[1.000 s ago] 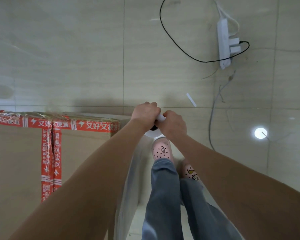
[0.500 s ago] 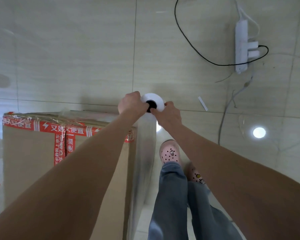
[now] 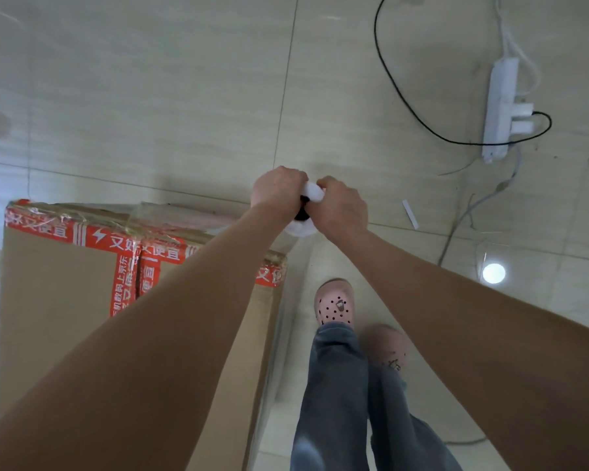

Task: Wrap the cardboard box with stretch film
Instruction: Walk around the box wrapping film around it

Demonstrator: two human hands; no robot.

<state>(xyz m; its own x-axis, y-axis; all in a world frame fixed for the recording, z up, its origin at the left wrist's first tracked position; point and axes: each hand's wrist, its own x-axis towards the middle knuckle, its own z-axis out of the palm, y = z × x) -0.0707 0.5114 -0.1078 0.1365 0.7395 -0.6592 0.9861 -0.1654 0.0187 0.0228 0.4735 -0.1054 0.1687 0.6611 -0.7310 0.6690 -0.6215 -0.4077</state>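
Both hands have closed in over the top of the film roll (image 3: 312, 192) since half a second ago. Its white end and dark hole were easy to see then, and now they only peek out. The left hand (image 3: 278, 190) and right hand (image 3: 342, 207) each curl tight round the roll, which stands up just past the far right corner of the cardboard box (image 3: 58, 283). That box sits on the floor (image 3: 150, 96), with red tape (image 3: 99, 236) across its top. Clear stretch film (image 3: 291, 300) runs down from the roll along the box's right side. I think the film could go loose or rip if the pull is jerky at that sharp corner. The black cable (image 3: 405, 107) and power strip (image 3: 498, 110) also lie on the floor up ahead, so a foot could catch on them.
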